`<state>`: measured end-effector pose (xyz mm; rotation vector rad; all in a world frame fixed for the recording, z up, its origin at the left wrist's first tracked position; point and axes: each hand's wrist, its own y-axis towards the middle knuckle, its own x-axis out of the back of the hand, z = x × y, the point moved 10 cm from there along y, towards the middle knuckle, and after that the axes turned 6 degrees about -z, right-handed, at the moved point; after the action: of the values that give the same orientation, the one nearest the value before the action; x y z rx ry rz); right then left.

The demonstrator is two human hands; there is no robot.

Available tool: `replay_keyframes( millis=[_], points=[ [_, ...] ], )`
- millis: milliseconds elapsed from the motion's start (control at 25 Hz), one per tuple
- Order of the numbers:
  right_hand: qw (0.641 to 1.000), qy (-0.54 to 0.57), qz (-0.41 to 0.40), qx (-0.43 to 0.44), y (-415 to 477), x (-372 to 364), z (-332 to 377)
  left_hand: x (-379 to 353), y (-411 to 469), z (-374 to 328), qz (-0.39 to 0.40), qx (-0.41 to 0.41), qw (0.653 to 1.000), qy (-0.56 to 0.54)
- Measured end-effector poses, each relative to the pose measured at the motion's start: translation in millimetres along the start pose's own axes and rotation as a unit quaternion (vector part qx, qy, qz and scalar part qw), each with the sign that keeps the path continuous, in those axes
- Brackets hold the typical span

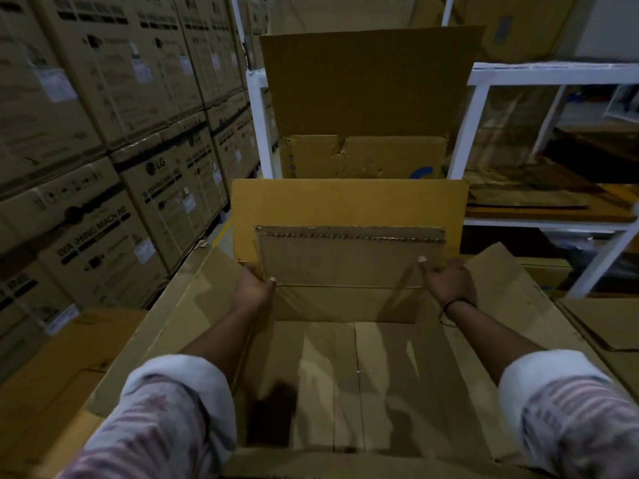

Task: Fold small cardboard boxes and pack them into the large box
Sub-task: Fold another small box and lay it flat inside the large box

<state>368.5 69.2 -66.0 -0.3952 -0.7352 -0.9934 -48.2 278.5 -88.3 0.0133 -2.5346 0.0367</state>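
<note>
A large open cardboard box (207, 305) stands right below me, its flaps spread outward and its floor bare. Over its far side I hold a small cardboard piece (349, 261) with a ragged corrugated top edge, upright against the far flap (345, 202). My left hand (254, 288) grips its lower left corner, thumb on the front. Its lower right corner is gripped by my right hand (449, 280), thumb up along the edge. Both forearms reach across the box opening.
Stacked printed cartons (103, 150) form a wall on the left. A white metal rack (518, 133) stands behind and right, holding flattened cardboard (536, 188). A tall open carton (366, 98) sits behind the big box. More flat cardboard (605, 323) lies at right.
</note>
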Motion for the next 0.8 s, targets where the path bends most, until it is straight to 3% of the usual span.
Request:
replay_keyframes(
  millis=[120,240,600,800],
  points=[
    [0.998,0.064,0.027,-0.007,9.8,-15.2,-13.1,-13.1,14.3,-8.6,0.064,0.008,0.997,0.037],
    [0.989,0.145,-0.016,-0.009,11.4,-23.2,-19.1,-28.1,28.2,-5.3,0.083,0.004,0.995,0.052],
    [0.977,0.179,-0.095,-0.061,13.7,-41.4,-26.8,-31.9,32.5,10.9,-0.020,0.002,0.999,-0.032],
    [0.965,0.217,-0.124,-0.077,-5.5,-55.1,-17.1,-31.0,37.7,12.5,-0.019,0.012,1.000,-0.022]
  ],
)
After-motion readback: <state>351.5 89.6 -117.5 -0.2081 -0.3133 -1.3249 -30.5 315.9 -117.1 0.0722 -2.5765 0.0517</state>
